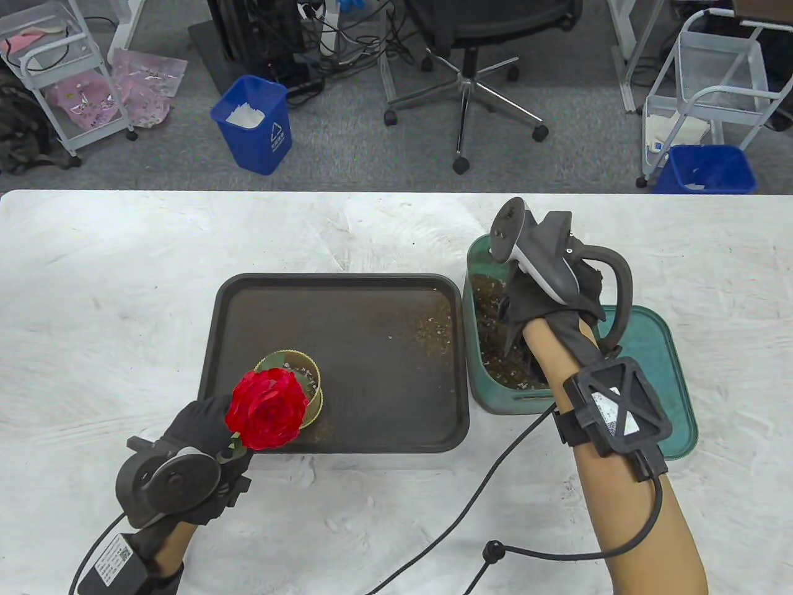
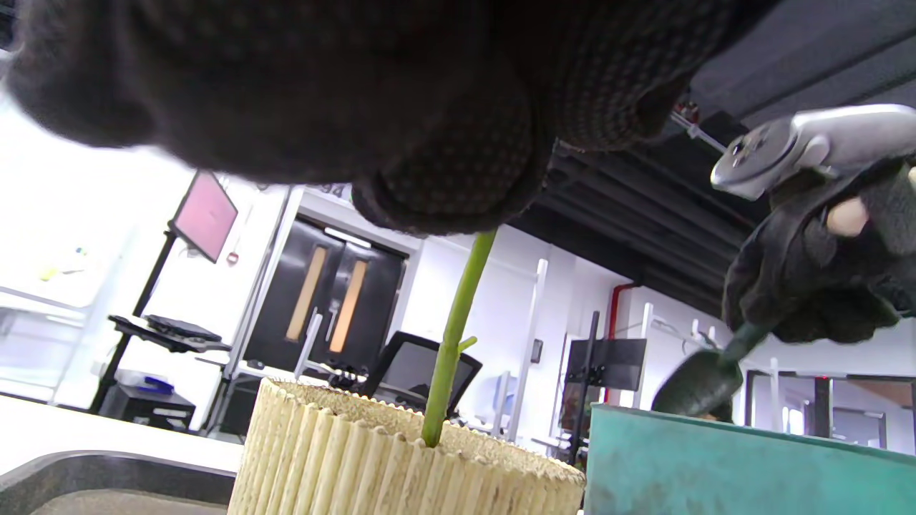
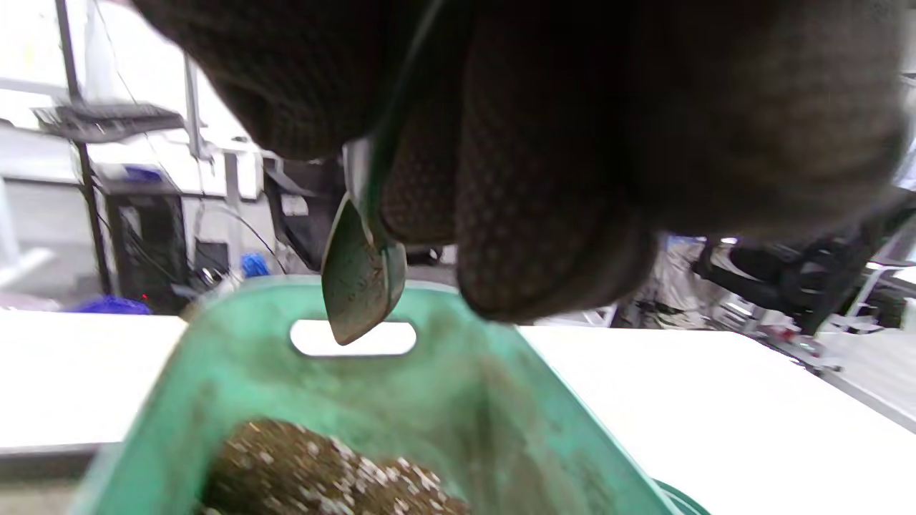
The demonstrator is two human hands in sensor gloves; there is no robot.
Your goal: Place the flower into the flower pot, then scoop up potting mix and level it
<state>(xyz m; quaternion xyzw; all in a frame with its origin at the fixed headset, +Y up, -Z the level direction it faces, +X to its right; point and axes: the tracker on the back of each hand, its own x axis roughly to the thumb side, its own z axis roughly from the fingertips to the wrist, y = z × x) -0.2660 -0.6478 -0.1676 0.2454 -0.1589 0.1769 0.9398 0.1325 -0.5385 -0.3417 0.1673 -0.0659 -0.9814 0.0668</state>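
Observation:
A red flower [image 1: 267, 409] stands with its green stem [image 2: 452, 336] going down into the ribbed cream flower pot [image 2: 372, 465], which sits on the dark tray [image 1: 372, 347]. My left hand [image 1: 198, 434] pinches the stem just below the bloom. My right hand [image 1: 551, 297] is over the green bin [image 1: 489, 384] of potting mix [image 3: 322, 472] and grips a small dark green trowel [image 3: 358, 279], its blade tip just above the bin's far rim. The blade looks empty in the right wrist view.
The bin's green lid [image 1: 666, 372] lies under my right forearm, right of the bin. Some soil is scattered on the tray's right part [image 1: 433, 328]. A black cable [image 1: 471, 496] runs across the white table [image 1: 124, 297] in front.

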